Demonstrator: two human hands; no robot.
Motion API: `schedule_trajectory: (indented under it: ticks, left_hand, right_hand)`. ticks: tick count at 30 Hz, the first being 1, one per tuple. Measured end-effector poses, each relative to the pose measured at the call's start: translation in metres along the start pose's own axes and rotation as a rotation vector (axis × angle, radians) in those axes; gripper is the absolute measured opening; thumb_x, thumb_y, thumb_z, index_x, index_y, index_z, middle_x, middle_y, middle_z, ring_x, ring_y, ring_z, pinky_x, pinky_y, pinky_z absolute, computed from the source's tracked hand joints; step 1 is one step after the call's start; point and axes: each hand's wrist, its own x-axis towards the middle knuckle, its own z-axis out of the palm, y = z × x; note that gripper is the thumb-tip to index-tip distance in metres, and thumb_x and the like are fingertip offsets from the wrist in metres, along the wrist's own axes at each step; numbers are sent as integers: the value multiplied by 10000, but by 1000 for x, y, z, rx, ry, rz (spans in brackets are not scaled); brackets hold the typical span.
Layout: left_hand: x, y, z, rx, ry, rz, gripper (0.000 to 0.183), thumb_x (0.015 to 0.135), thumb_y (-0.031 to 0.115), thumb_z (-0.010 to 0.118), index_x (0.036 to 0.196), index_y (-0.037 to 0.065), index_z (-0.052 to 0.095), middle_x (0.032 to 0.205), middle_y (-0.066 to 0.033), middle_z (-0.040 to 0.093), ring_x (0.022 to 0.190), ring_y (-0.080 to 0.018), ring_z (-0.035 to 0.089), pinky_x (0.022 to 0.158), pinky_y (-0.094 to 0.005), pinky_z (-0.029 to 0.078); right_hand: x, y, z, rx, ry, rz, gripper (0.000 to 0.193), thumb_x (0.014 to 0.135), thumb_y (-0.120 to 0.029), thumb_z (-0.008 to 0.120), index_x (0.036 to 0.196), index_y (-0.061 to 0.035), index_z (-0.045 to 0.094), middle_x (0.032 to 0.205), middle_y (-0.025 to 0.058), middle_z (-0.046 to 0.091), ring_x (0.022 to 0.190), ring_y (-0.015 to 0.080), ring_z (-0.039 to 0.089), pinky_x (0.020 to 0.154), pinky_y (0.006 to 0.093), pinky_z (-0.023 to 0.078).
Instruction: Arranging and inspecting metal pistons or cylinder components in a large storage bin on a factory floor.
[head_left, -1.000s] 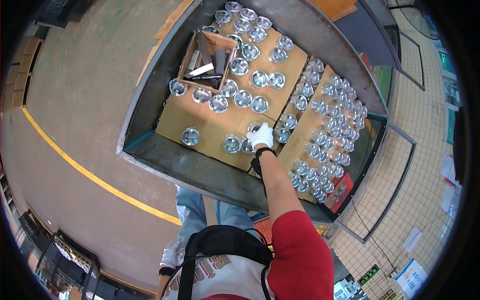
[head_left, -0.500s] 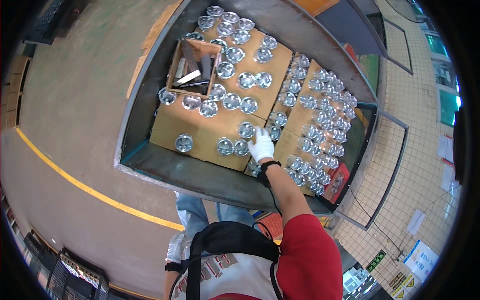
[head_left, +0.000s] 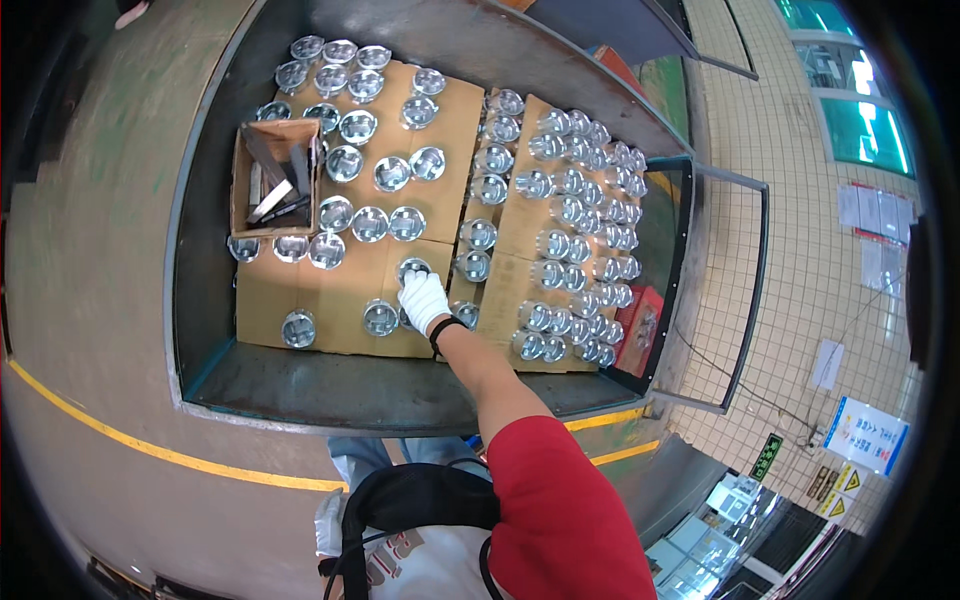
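My right hand (head_left: 424, 298), in a white glove with a black wristband, reaches down over a brown cardboard sheet (head_left: 320, 285). Its bent fingers close on the near edge of a shiny metal piston (head_left: 413, 267), which stands on the sheet. The hand partly covers another piston just below. A further piston (head_left: 380, 317) stands to the left of the hand, and one more (head_left: 465, 314) to its right. Down beside my body hangs my left hand (head_left: 329, 522), also gloved; its fingers cannot be made out.
A grey metal bin (head_left: 330, 385) with raised walls surrounds the pistons. At its left, a wooden box (head_left: 236, 205) holds dark and pale bars. Pistons lie in close rows (head_left: 577, 247) on the right cardboard. A red tray (head_left: 640, 330) and a metal frame (head_left: 752, 300) are farther right.
My right hand has moved left, from beside the piston onto it, and its fingers have closed there. The whole view has shifted, so the bin appears farther left.
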Motion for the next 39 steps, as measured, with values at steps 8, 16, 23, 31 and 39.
schedule_trajectory:
  ticks: [8, 16, 23, 31, 39]
  left_hand:
    - [5, -9, -14, 139, 29, 43, 355, 992, 168, 481, 1250, -45, 597, 1123, -137, 661, 1027, -206, 621, 949, -316, 475]
    - [-5, 32, 20, 326, -16, 110, 356, 990, 177, 491, 1255, -32, 602, 1172, -140, 649, 1081, -221, 609, 982, -333, 464]
    - [-5, 33, 27, 85, 26, 4, 323, 981, 140, 511, 1241, -27, 605, 1102, -118, 671, 992, -197, 642, 916, -310, 509]
    - [-8, 22, 32, 177, 26, 49, 298, 978, 129, 545, 1225, -28, 602, 1053, -108, 678, 909, -199, 671, 846, -310, 544]
    - [-11, 43, 0, 401, 169, 188, 248, 968, 148, 582, 1161, 8, 648, 975, -116, 698, 877, -229, 682, 813, -339, 547]
  right_hand:
    - [7, -19, 6, 66, 16, -30, 240, 900, -220, 523, 966, -64, 693, 1007, 120, 611, 919, 264, 572, 736, 410, 418]
    - [-2, -5, 0, 54, -3, -11, 212, 878, -218, 550, 913, -121, 736, 1027, 90, 606, 962, 251, 571, 774, 415, 422]
    - [-15, 5, -4, 63, -7, 55, 234, 900, -236, 548, 953, -102, 732, 1053, 89, 615, 995, 240, 583, 823, 407, 425]
    - [-23, 13, -14, 42, -41, 67, 262, 913, -222, 531, 1002, -89, 739, 1103, 87, 603, 1009, 245, 565, 848, 406, 414]
    - [-16, 4, -11, 14, 4, 26, 238, 907, -220, 533, 962, -70, 710, 1058, 118, 607, 951, 262, 575, 782, 413, 420]
